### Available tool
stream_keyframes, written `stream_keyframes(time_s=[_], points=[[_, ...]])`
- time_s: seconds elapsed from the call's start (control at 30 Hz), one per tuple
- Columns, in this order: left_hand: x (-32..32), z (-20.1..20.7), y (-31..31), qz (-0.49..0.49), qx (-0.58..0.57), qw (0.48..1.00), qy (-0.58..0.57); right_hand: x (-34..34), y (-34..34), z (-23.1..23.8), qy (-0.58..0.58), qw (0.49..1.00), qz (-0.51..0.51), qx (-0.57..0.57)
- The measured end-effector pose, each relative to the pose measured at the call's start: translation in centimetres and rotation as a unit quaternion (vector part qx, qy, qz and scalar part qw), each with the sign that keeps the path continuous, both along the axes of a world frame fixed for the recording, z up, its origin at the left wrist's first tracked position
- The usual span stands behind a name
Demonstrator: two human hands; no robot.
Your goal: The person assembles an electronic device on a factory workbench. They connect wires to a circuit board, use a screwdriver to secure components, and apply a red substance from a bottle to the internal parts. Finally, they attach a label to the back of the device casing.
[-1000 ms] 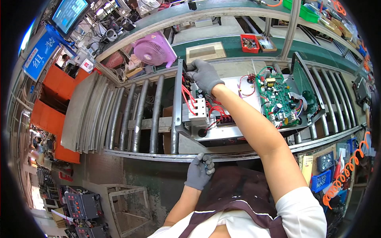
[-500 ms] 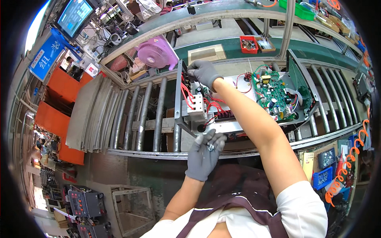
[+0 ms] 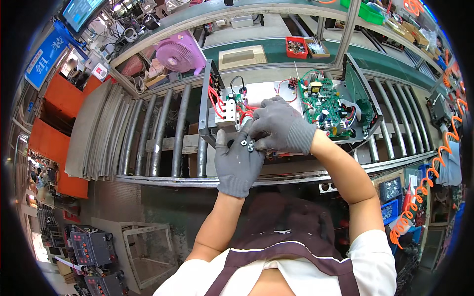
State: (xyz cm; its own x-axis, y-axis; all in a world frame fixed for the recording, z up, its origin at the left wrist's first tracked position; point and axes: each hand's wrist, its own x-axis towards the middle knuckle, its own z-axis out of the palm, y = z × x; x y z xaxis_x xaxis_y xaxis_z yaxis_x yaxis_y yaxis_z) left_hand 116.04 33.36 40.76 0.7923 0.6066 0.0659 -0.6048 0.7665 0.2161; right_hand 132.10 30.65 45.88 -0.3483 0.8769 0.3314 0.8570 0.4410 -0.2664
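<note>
My left hand (image 3: 236,165), in a grey glove, lies palm up at the near edge of an open metal chassis (image 3: 205,106), its thumb out to the side. Several small metal nuts or washers (image 3: 250,146) rest on the palm near the finger bases. Over them bends my gloved right hand (image 3: 285,125), thumb and fingers drawn together at the left palm; what is between its fingertips is hidden. Just beyond the hands sit a white breaker block (image 3: 226,114) with red wires and, to the right, a green circuit board (image 3: 323,102).
The chassis stands on a roller conveyor (image 3: 180,130). Behind it are a pink fan (image 3: 178,54) and a red parts bin (image 3: 296,47). Blue bins (image 3: 389,211) and a coiled orange hose (image 3: 423,191) are at right. Metal sheets (image 3: 94,133) lean at left.
My right hand has left the chassis's far left corner and come down to my left palm. My left hand has turned flatter, showing the small hardware. The view has shifted slightly.
</note>
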Motion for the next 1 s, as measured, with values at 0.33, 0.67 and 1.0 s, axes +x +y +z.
stream_keyframes(time_s=[0.33,0.67,1.0], points=[[-0.5,-0.6,0.5,-0.003,0.15,0.988,0.03,-1.4,0.5,-1.2,-0.037,0.994,0.061,0.079],[-1.0,-1.6,1.3,-0.016,-0.088,0.988,0.127,-0.5,10.7,-0.3,0.315,0.929,-0.193,0.001],[-2.5,-3.6,1.8,-0.007,-0.11,0.981,0.157,-1.3,14.3,-3.6,0.34,0.919,-0.2,-0.016]])
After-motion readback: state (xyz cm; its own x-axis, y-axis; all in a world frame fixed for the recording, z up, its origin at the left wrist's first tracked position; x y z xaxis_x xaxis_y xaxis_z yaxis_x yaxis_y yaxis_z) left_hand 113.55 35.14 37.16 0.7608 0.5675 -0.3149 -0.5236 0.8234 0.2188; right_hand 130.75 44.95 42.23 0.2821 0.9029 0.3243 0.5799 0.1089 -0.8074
